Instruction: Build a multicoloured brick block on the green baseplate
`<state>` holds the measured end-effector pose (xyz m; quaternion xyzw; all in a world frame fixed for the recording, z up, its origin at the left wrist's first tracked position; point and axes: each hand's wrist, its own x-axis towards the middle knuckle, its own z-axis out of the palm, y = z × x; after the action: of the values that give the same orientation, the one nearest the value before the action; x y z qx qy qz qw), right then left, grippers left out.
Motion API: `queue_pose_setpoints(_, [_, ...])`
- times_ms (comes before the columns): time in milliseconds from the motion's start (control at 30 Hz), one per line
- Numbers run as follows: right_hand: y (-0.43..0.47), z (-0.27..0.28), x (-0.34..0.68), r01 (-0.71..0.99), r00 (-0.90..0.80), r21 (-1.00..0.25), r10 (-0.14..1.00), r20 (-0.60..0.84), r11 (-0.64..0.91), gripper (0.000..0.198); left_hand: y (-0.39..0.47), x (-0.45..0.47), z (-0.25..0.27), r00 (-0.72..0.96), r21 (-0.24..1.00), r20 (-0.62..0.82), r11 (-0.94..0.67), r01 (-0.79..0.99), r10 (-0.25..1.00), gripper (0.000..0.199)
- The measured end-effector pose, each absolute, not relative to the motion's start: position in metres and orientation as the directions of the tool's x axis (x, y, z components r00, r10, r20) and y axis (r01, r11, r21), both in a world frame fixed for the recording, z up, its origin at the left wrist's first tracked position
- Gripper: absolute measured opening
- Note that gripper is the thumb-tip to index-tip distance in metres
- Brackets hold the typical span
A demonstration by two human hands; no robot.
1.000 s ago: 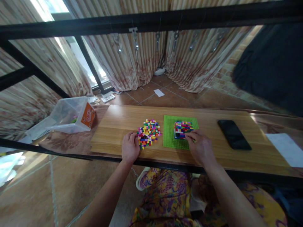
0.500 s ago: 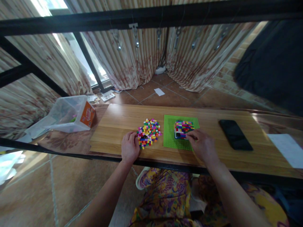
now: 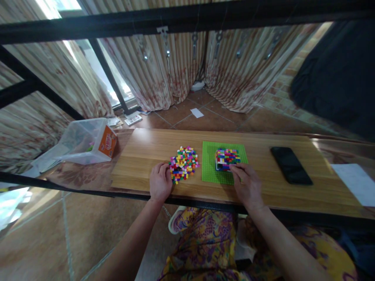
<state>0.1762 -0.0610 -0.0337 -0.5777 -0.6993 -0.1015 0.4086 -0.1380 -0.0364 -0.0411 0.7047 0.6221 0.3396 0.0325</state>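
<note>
A small block of stacked multicoloured toy bricks [image 3: 227, 156] stands on a green studded baseplate [image 3: 209, 171]. At its near right corner, my right hand [image 3: 247, 183] has thumb and fingertips closed in a pinch; whatever lies between them is too small to make out. To the left of the baseplate is a heap of loose small bricks [image 3: 184, 164] in many colours. My left hand [image 3: 161, 181] rests on the tabletop against the heap's left edge. Its fingers are curled together, and the fingertips are partly hidden.
A black phone [image 3: 291, 166] lies on the wooden board [image 3: 143, 148] to the right, with a white paper sheet [image 3: 354, 183] beyond it. A clear plastic box [image 3: 88, 142] with an orange label lies at the left. A dark metal bar [image 3: 187, 19] crosses the top of the view.
My right hand has shifted slightly left and its wrist has swung inward, fingertips still at the build's near right corner. My left hand has stayed beside the heap.
</note>
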Motion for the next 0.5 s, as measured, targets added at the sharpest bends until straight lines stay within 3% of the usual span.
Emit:
queue_pose_setpoints(300, [-0.063,-0.027,0.175,0.838,0.104,-0.484,0.796,0.597,0.253,0.029,-0.036,-0.139,-0.042,0.005,0.453,0.457,-0.237,0.859,0.89,0.025])
queue_pose_setpoints(500, [-0.081,-0.014,0.17,0.781,0.28,-0.592,0.736,0.617,0.2,0.025,-0.035,-0.139,-0.045,-0.008,0.454,0.467,-0.232,0.86,0.884,0.025])
